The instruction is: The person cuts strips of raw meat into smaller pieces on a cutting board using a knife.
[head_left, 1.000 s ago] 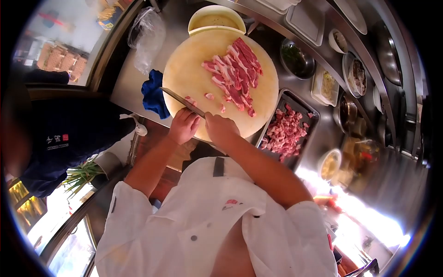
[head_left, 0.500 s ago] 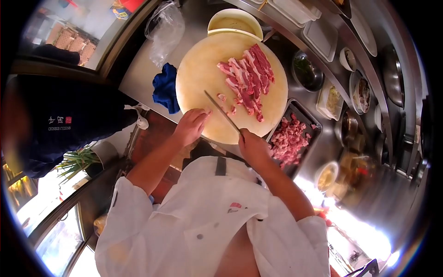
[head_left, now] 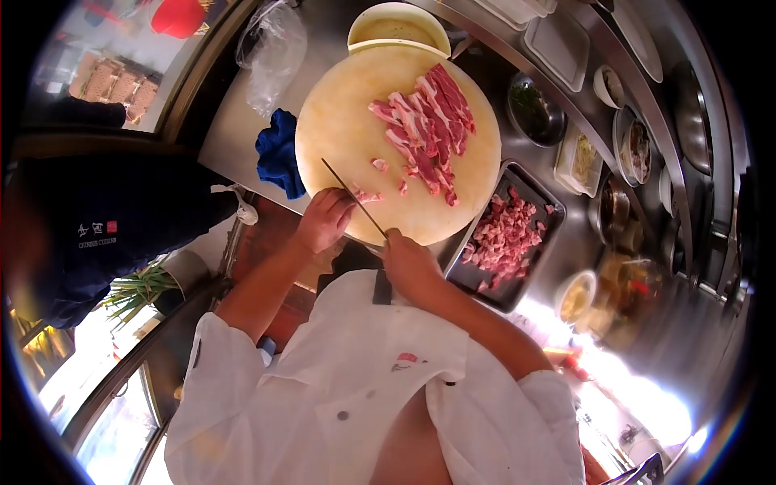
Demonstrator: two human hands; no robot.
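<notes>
My right hand is closed round the handle of a knife, whose blade points up and left over the round cutting board. Just left of the blade, my left hand rests at the board's lower left edge with its fingers curled together; what they grip, if anything, is hidden. A small strip of meat lies right of the blade, near my left fingertips. Two more small pieces lie above it. Several long slices of raw meat lie on the board's upper right.
A tray of cut meat stands right of the board. A blue cloth and a plastic bag lie to the left. Behind the board sits a pale container. Bowls line the right side; a person in dark clothing is at the left.
Since the last earlier frame, the knife and my right hand have moved left, close to my left hand, whose fingers have curled in. The view has shifted slightly.
</notes>
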